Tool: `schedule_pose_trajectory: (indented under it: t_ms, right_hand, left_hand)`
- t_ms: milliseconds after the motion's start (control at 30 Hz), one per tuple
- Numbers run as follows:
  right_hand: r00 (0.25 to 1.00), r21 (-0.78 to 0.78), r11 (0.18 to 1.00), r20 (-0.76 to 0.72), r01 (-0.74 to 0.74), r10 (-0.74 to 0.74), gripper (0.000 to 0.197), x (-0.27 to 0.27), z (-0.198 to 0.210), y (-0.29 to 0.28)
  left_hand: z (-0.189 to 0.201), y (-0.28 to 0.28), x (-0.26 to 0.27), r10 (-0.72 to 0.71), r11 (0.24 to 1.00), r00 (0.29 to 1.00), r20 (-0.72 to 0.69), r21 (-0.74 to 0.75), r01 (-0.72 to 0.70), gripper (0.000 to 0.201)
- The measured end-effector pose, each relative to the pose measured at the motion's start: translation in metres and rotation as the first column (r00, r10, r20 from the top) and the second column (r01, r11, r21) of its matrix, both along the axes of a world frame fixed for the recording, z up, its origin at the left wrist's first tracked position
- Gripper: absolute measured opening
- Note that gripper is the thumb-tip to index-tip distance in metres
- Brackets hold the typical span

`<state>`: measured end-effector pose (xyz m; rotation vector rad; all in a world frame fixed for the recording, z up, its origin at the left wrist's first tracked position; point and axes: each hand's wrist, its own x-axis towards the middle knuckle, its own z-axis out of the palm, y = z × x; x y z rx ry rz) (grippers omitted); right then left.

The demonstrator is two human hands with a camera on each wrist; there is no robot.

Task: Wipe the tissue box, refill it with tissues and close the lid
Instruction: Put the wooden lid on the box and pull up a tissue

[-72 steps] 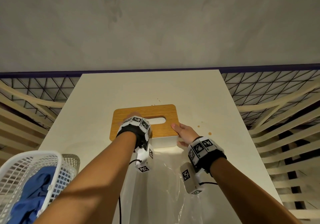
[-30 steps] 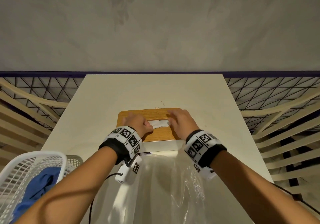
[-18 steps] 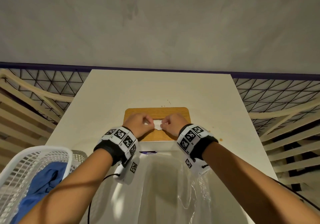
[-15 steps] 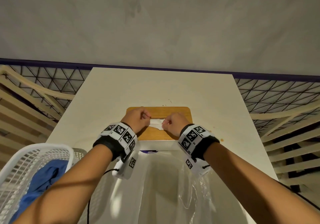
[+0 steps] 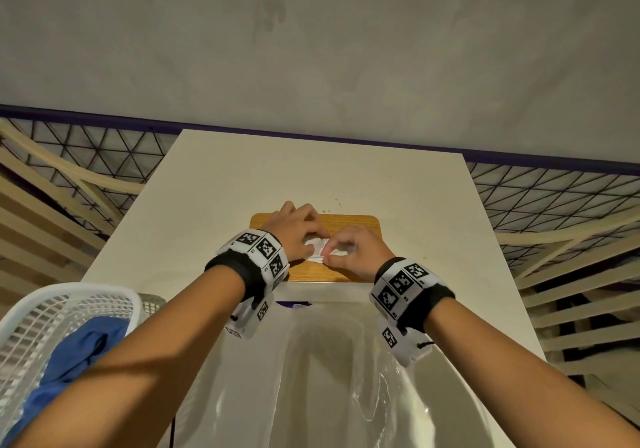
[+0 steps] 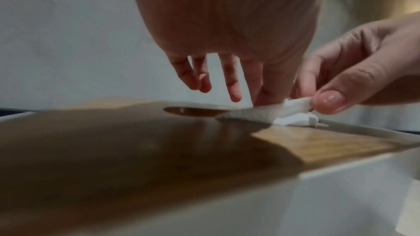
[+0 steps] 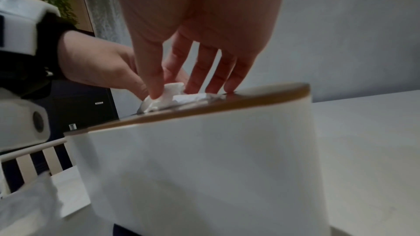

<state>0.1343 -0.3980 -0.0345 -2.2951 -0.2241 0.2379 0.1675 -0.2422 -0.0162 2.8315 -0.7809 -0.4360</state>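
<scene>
Both hands pinch the tissue at the slot: right hand by thumb and forefinger, left hand alongside. It lies directly under the grip, along the lid, box mid-desk.

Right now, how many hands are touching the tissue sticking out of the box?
2. The left hand pinches the tissue at the lid slot from the left, and the right hand pinches it from the right. More tissue inside the box is hidden.
</scene>
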Motion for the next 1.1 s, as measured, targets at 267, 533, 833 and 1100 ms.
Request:
schedule_pose_trajectory:
  t_ms: [267, 533, 833, 1100]
  right_hand:
    - [0.995, 0.012, 1.0, -0.102, -0.001, 0.003, 0.037, 0.002, 0.012, 0.0]
    - [0.971, -0.275, 0.94, 0.073, -0.201, 0.229, 0.027, 0.004, 0.018, -0.007]
    - [0.94, -0.505, 0.809, -0.01, -0.299, 0.342, 0.025, 0.011, 0.04, -0.018]
    - [0.96, -0.506, 0.833, 0.031, -0.224, 0.277, 0.026, 0.013, 0.037, -0.037]
  left_hand:
    - [0.001, 0.01, 0.0, -0.006, 1.0, 1.0, 0.025, 0.028, 0.005, 0.031]
    - [-0.002, 0.026, -0.007, -0.089, 0.996, 0.992, 0.084, 0.024, 0.088, 0.03]
    - [0.01, 0.047, 0.001, -0.102, 0.971, 0.978, 0.179, 0.233, 0.059, 0.045]
    - [0.005, 0.066, -0.002, 0.075, 0.997, 0.994, 0.075, -0.022, -0.073, 0.027]
